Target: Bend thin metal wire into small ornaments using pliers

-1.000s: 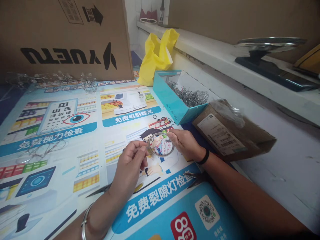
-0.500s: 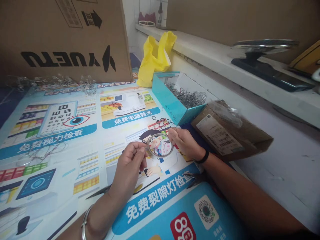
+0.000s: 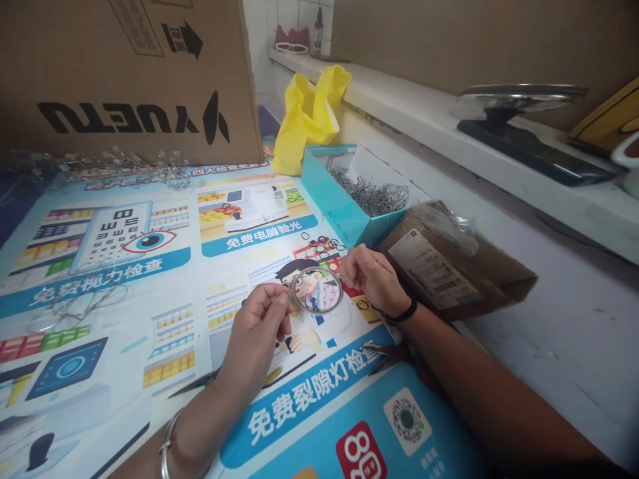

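Between thumb and fingers, my left hand (image 3: 264, 313) pinches the left edge of a thin, round, silvery-grey hoop (image 3: 341, 293). The hoop is held up above the printed sheet, and coloured printing shows through its middle. My right hand (image 3: 369, 276) is just right of the hoop, its fingers curled and pressed together. Whatever those fingers hold, if anything, is too small or hidden to make out. Several small dark rings (image 3: 322, 247) lie on the sheet beyond the hoop. A turquoise box (image 3: 327, 193) behind my right hand holds a heap of thin wire pieces (image 3: 372, 193).
Dark-bladed scissors (image 3: 387, 359) lie partly under my right forearm. A pointed dark tool (image 3: 192, 384) lies by my left forearm. A small carton (image 3: 439, 266) leans at the right, a yellow bag (image 3: 309, 110) stands behind, and a large carton (image 3: 134, 73) fills the back left.
My right hand has moved slightly away from the hoop's right edge and its fingers are more curled. My left hand keeps its pinch on the hoop.
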The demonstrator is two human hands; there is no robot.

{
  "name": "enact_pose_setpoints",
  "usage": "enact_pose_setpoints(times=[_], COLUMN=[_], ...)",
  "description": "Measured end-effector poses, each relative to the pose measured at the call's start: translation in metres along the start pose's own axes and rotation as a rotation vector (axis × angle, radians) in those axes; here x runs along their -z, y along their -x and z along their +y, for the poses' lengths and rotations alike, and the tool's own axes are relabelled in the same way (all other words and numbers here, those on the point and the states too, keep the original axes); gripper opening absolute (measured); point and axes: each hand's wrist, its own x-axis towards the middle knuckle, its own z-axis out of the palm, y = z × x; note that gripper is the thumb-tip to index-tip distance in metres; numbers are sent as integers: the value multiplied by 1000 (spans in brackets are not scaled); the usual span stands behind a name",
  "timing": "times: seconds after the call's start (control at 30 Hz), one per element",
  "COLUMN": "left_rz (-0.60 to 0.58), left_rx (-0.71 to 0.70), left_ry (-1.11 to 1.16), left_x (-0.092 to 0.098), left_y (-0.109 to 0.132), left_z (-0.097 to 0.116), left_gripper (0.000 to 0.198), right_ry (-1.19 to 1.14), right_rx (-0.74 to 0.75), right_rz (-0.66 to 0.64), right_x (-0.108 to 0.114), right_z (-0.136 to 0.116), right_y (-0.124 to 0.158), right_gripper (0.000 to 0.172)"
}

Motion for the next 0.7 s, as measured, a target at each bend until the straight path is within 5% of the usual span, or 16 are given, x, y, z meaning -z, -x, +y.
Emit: enact_pose_setpoints(times=[0.33,0.7], left_rz=[2,-15], left_rx=[3,-15], left_ry=[-6,15], left_x=[-1,0], left_y=[0,0], left_z=[0,-1], left_gripper=[15,15], right_ry=[-135,314], right_rx=[-73,12], right_rz=[-59,39], right_x=[1,4], right_z=[-3,1], right_y=[0,-3], right_gripper=[44,50])
